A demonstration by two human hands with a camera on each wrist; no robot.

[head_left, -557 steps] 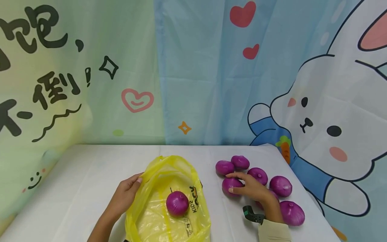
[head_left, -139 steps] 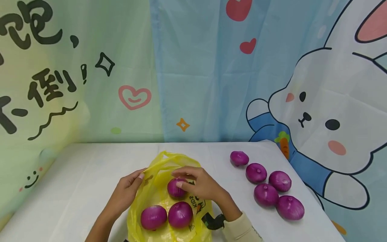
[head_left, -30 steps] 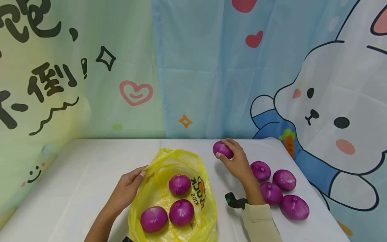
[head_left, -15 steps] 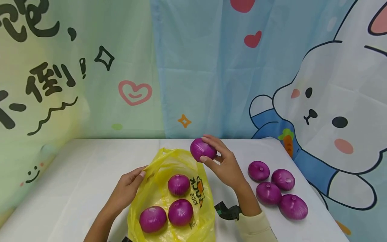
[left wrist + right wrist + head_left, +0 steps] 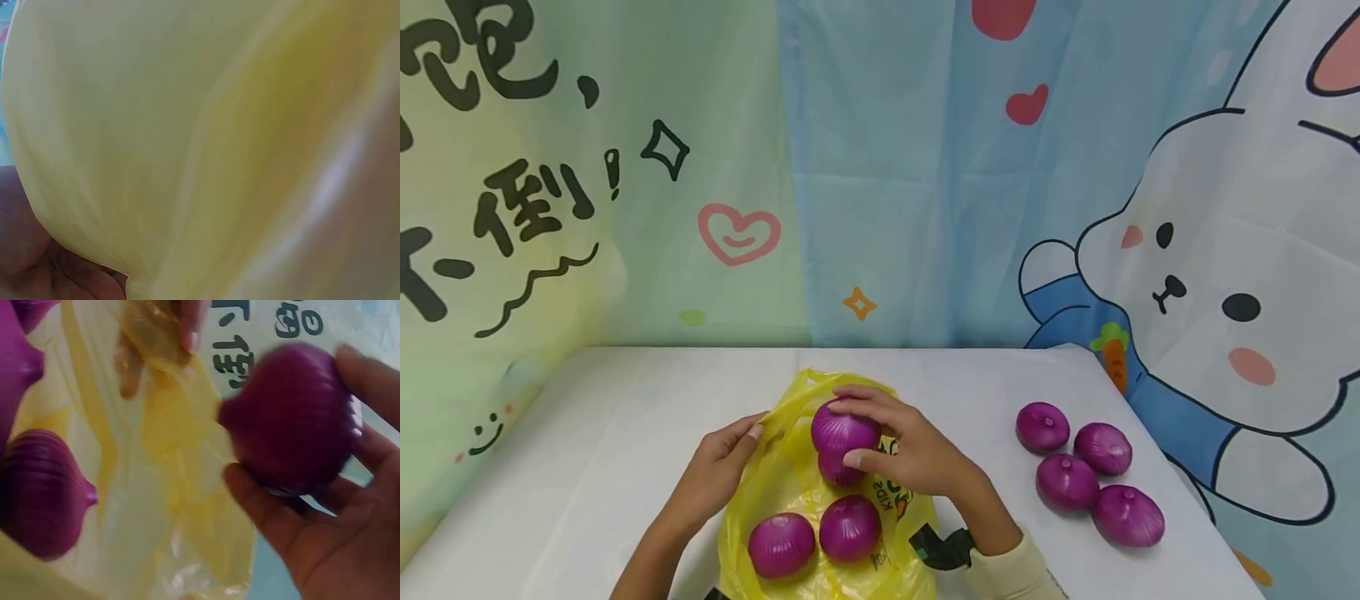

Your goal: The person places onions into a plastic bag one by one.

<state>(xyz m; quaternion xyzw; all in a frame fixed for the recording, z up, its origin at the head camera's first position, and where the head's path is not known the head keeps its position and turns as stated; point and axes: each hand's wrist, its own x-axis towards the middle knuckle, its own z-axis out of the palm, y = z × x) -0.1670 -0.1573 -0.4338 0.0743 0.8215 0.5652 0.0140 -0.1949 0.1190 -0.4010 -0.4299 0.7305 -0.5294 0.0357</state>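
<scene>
My right hand (image 5: 917, 446) holds a purple onion (image 5: 844, 429) over the yellow plastic bag (image 5: 797, 475), thumb and fingers curled round it; the right wrist view shows the same onion (image 5: 290, 419) in the grip. Below it, partly hidden, is another onion (image 5: 837, 469) inside the bag. Two more onions lie lower in the bag, one on the left (image 5: 781, 545) and one on the right (image 5: 850, 528). My left hand (image 5: 722, 462) pinches the bag's left rim between thumb and fingers. Yellow film (image 5: 156, 137) fills most of the left wrist view.
Several onions (image 5: 1067, 483) sit in a group on the white-covered table (image 5: 632, 433), to the right of the bag. Behind the table hangs a printed curtain (image 5: 880, 183) with a cartoon rabbit (image 5: 1210, 267).
Over the last second my right hand has carried the onion from the table's back right, leftward and down over the bag. My left hand keeps its hold on the rim.
</scene>
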